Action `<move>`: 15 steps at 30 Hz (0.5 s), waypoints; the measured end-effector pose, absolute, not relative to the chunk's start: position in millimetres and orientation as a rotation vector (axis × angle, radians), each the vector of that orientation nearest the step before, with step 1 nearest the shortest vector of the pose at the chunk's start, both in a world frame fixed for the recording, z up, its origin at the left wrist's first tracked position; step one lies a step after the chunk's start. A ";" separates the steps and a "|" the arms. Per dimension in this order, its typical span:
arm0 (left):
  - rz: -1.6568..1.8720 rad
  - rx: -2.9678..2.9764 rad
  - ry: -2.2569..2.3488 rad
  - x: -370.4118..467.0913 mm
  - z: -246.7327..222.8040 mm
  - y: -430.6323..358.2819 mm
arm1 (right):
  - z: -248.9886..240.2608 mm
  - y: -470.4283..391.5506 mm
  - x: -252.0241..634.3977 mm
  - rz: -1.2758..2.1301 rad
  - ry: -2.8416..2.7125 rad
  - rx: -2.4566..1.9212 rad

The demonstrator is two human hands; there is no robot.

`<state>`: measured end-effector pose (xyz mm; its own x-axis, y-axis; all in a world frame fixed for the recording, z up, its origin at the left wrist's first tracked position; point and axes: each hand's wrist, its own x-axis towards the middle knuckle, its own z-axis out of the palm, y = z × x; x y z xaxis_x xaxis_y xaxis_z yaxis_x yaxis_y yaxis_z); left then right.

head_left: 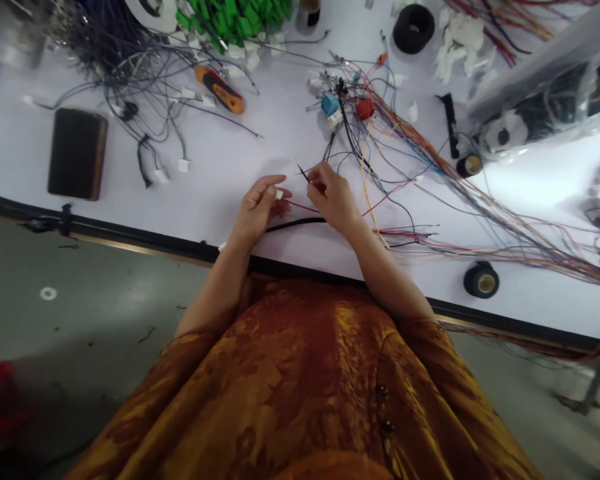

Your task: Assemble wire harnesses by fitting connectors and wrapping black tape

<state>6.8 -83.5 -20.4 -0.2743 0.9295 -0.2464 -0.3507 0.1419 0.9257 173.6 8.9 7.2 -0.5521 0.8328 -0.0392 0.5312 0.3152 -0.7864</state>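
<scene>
Centre of the frame, your left hand (260, 208) holds a white connector (279, 195), red wire (303, 207) running right; just beside it, your right hand (331, 193) pinches a black wire (304, 175), tip aimed upper left.

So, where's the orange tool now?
In the head view, the orange tool lies on the table left of centre, between the green pile and the left hand.

A shiny amber-gold garment (290, 373) with rust-red, leaf-like patterning, small dark round buttons (383, 391) on its front, and sleeves (185, 357) ending near the elbows; left hand (259, 205) and right hand (334, 199) bare
</scene>
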 end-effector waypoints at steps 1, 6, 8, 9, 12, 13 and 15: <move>1.414 0.642 1.270 4.4 -20.6 -82.2 | 6.4 8.5 174.4 1.171 -2.158 -1.142; 1.416 0.674 1.304 -1.1 -19.7 -77.6 | 1.3 9.2 170.2 1.396 -1.958 -0.936; 1.412 0.724 1.323 -0.6 -18.5 -76.5 | 0.9 10.6 167.4 1.405 -1.956 -0.927; 1.415 0.752 1.339 0.1 -18.0 -76.0 | 1.0 11.4 166.3 1.402 -1.970 -0.926; 1.426 0.801 1.401 3.5 -16.7 -74.6 | 2.4 13.4 164.9 1.394 -2.022 -0.927; 1.423 0.800 1.420 4.8 -16.4 -74.2 | 3.1 13.8 165.1 1.385 -2.034 -0.920; 1.403 0.782 1.448 7.3 -15.7 -73.6 | 5.0 14.5 166.7 1.356 -2.055 -0.891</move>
<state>7.3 -73.6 -15.7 -0.3543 0.9156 -0.1902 -0.1614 0.1404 0.9768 166.7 14.5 5.0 -0.6500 0.7573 0.0635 0.2393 0.2832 -0.9287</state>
